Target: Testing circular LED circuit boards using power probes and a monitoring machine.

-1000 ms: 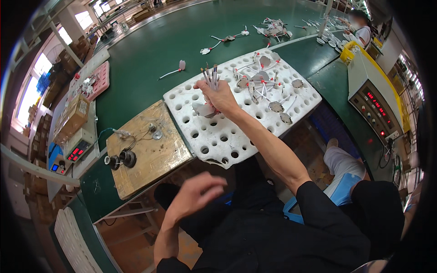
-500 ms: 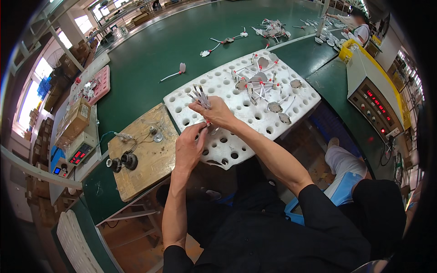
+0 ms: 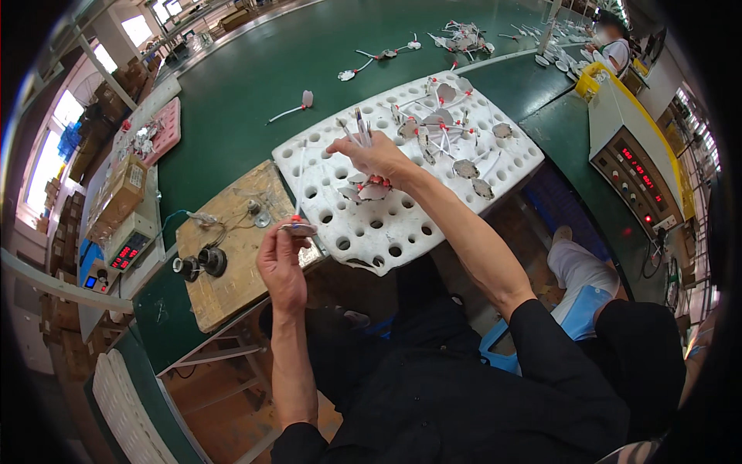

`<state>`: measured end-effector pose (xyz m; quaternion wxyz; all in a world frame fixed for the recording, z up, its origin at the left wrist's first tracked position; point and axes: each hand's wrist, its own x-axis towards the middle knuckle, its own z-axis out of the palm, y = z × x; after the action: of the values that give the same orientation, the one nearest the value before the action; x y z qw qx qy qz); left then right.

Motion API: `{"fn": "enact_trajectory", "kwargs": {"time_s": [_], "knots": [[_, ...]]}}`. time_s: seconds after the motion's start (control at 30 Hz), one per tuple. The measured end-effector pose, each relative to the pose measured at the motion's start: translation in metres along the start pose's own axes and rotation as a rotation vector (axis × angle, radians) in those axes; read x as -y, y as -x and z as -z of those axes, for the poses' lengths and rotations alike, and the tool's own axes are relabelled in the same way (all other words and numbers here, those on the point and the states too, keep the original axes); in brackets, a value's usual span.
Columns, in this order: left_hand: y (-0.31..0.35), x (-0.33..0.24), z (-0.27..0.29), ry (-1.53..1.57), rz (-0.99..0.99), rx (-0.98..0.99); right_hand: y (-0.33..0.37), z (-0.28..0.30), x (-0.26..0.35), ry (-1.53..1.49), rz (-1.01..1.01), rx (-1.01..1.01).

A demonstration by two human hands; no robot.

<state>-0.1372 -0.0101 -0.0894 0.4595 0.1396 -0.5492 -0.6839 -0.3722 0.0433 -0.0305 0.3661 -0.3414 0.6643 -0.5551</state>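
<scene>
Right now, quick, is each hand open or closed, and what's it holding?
Left hand: closed, pinching one thin disc-like piece.
Right hand: closed around a bundle of wires.

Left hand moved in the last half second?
Yes: the left hand moved left, its fingertips going from over the white foam board to over the brown board's right side.

A head-worn fisheye looks down and forward over the nearby hands [image 3: 284,274] [image 3: 380,158].
</scene>
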Motion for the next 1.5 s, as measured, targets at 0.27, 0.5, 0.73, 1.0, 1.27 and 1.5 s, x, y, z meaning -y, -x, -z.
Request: {"fn": "enact_trajectory", "kwargs": {"time_s": [0.27, 0.5, 0.73, 1.0, 1.27, 1.5], "knots": [[0.007, 0.006, 0.001, 0.133, -0.018, 0.002, 0.008, -0.011, 0.004, -0.068, 0.158, 0.335], [0.011, 0.014, -0.009, 0.028, 0.141, 0.018, -0.001, -0.019, 0.009, -0.122, 0.115, 0.324], [0.008, 0.008, -0.003, -0.002, 0.232, -0.008, -0.007, -0.03, 0.009, -0.196, 0.054, 0.215], [0.018, 0.015, 0.001, -0.265, 0.334, -0.004, 0.0, -0.049, -0.004, 0.14, 0.423, -0.032], [0.027, -0.001, 0.014, -0.435, 0.245, -0.009, 0.01, -0.053, 0.012, 0.32, 0.245, 0.197], [-0.025, -0.01, 0.028, -0.44, 0.047, -0.163, 0.021, -0.072, 0.014, 0.392, 0.223, 0.337]]}}
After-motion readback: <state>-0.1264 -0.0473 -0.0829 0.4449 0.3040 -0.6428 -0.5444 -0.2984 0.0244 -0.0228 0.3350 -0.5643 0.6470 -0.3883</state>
